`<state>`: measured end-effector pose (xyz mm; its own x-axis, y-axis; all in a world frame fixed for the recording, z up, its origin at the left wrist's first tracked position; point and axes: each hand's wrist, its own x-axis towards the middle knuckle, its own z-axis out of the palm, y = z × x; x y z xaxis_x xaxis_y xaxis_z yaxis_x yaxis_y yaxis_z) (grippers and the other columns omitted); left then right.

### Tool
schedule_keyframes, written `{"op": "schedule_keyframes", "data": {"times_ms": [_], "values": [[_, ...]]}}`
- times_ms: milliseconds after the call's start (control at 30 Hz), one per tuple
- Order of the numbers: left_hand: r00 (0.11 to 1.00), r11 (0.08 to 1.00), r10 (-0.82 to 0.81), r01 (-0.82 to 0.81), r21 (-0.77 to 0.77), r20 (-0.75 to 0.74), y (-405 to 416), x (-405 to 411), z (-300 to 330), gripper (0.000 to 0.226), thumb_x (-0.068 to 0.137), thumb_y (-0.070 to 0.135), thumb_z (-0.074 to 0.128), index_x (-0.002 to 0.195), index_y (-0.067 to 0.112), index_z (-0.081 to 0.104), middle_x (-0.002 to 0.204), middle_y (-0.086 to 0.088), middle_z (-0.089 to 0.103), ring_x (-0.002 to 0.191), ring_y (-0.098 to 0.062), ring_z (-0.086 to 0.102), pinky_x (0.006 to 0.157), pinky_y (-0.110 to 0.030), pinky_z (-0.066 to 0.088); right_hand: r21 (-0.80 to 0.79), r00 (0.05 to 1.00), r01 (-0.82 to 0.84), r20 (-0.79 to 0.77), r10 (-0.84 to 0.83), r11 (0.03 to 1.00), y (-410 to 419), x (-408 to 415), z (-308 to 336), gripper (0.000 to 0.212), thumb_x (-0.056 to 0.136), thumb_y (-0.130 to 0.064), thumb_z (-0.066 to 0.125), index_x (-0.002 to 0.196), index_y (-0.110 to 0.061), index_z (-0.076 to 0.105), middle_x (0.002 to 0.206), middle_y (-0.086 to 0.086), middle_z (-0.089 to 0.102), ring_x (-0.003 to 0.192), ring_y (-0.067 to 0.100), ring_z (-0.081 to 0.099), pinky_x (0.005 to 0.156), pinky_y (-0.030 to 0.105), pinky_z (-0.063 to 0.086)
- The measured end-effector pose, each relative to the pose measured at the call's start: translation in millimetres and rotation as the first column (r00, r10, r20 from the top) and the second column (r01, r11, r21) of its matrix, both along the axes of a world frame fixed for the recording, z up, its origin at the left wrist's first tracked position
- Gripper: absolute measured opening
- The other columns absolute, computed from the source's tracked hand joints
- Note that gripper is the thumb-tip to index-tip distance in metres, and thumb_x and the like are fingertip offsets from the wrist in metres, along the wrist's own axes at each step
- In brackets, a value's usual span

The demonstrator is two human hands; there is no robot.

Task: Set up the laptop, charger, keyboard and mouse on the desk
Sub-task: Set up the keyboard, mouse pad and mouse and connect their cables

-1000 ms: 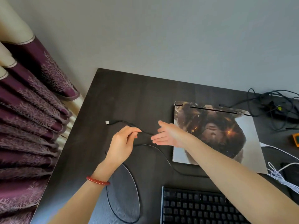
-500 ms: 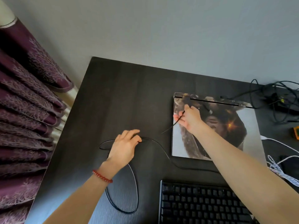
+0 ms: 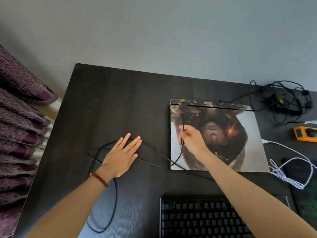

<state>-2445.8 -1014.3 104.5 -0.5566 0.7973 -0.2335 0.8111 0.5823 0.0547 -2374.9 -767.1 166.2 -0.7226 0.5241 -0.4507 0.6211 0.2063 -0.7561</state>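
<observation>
Closed silver laptop with printed lid (image 3: 231, 148) lying flat toward far right of dark wooden surface (image 3: 120, 100). Thin black cable (image 3: 154, 150) pinched by right hand (image 3: 192, 140) over lid; pressed flat under open left hand (image 3: 121, 156). Black keyboard (image 3: 197, 219) at near edge.

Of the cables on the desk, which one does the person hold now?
The thin black cable left of the laptop: the right hand pinches its end. The white cable and the black tangle lie untouched.
</observation>
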Motion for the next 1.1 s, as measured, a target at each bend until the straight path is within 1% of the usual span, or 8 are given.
{"op": "schedule_keyframes", "data": {"times_ms": [67, 233, 567, 633, 767, 833, 967, 1100], "values": [[0.998, 0.997, 0.026, -0.031, 0.07, 0.063, 4, -5, -3, 0.07, 0.094, 0.044, -0.007, 0.137, 0.016, 0.04, 0.146, 0.0, 0.039, 0.136, -0.034, 0.029, 0.11, -0.047, 0.027, 0.052, 0.992, -0.113, 0.062, 0.11, 0.992, -5, 9, -2, 0.027, 0.086, 0.005, 0.039, 0.107, -0.01, 0.048, 0.074, 0.014, 0.062, 0.073, 0.027, 0.057, 0.075, 0.039, 0.048], [0.984, 0.947, 0.124, -0.156, 0.28, 0.131, 13, 9, -5, 0.032, 0.091, 0.021, 0.045, 0.113, 0.007, 0.063, 0.13, -0.012, 0.057, 0.13, -0.032, 0.041, 0.109, -0.045, 0.027, 0.159, 0.889, -0.406, 0.298, 0.348, 0.9, -16, 47, -12, 0.011, 0.088, -0.01, 0.041, 0.099, -0.011, 0.04, 0.092, 0.015, 0.068, 0.086, 0.034, 0.063, 0.081, 0.043, 0.048], [0.917, 0.871, 0.275, -0.365, 0.33, 0.288, 19, 51, 6, 0.026, 0.088, 0.012, 0.056, 0.11, 0.004, 0.065, 0.112, -0.014, 0.063, 0.113, -0.031, 0.054, 0.105, -0.045, 0.037, 0.364, 0.868, -0.497, 0.196, 0.456, 0.788, -51, 84, -8, 0.012, 0.092, -0.02, 0.048, 0.098, -0.012, 0.053, 0.094, 0.005, 0.063, 0.085, 0.029, 0.06, 0.071, 0.032, 0.043], [0.768, 0.736, 0.381, -0.589, 0.334, 0.515, 32, 49, 21, 0.023, 0.091, 0.014, 0.051, 0.105, 0.006, 0.068, 0.107, -0.011, 0.067, 0.107, -0.027, 0.057, 0.098, -0.037, 0.041, 0.323, 0.864, -0.502, 0.154, 0.479, 0.802, -52, 76, -5, 0.014, 0.091, -0.019, 0.052, 0.097, -0.009, 0.058, 0.098, 0.008, 0.06, 0.088, 0.028, 0.059, 0.078, 0.035, 0.046], [0.085, 0.375, 0.228, -0.927, -0.007, 0.97, 67, 35, 60, 0.02, 0.093, 0.028, 0.049, 0.091, 0.017, 0.066, 0.091, -0.006, 0.071, 0.084, -0.017, 0.066, 0.084, -0.031, 0.05, 0.367, 0.846, -0.524, 0.119, 0.52, 0.768, -63, 63, -7, 0.017, 0.088, -0.025, 0.057, 0.09, -0.009, 0.064, 0.093, 0.007, 0.062, 0.084, 0.025, 0.059, 0.073, 0.032, 0.045], [-0.012, 0.32, 0.125, -0.946, -0.052, 0.992, 77, 29, 69, 0.014, 0.091, 0.023, 0.055, 0.082, 0.02, 0.065, 0.085, -0.005, 0.069, 0.077, -0.014, 0.065, 0.073, -0.023, 0.054, 0.391, 0.831, -0.541, 0.11, 0.546, 0.744, -68, 60, -9, 0.018, 0.088, -0.027, 0.057, 0.091, -0.012, 0.066, 0.091, 0.006, 0.063, 0.081, 0.022, 0.06, 0.07, 0.031, 0.045], [-0.039, 0.259, 0.084, -0.964, -0.059, 0.996, 87, 19, 63, 0.02, 0.095, 0.011, 0.045, 0.107, 0.006, 0.06, 0.08, -0.006, 0.063, 0.063, -0.016, 0.058, 0.058, -0.022, 0.057, 0.418, 0.842, -0.5, 0.031, 0.538, 0.758, -54, 61, -12, 0.016, 0.088, -0.025, 0.056, 0.091, -0.014, 0.068, 0.09, 0.003, 0.065, 0.083, 0.017, 0.057, 0.074, 0.032, 0.047], [0.245, 0.4, 0.352, -0.912, 0.091, 0.903, 90, 16, 38, 0.024, 0.096, 0.012, 0.04, 0.117, 0.008, 0.051, 0.083, -0.007, 0.066, 0.068, -0.019, 0.053, 0.062, -0.025, 0.042, 0.671, 0.845, -0.47, 0.156, 0.511, 0.574, -23, 71, -25, 0.031, 0.084, -0.017, 0.055, 0.115, -0.014, 0.059, 0.123, 0.008, 0.057, 0.12, 0.027, 0.05, 0.098, 0.045, 0.039]]}}
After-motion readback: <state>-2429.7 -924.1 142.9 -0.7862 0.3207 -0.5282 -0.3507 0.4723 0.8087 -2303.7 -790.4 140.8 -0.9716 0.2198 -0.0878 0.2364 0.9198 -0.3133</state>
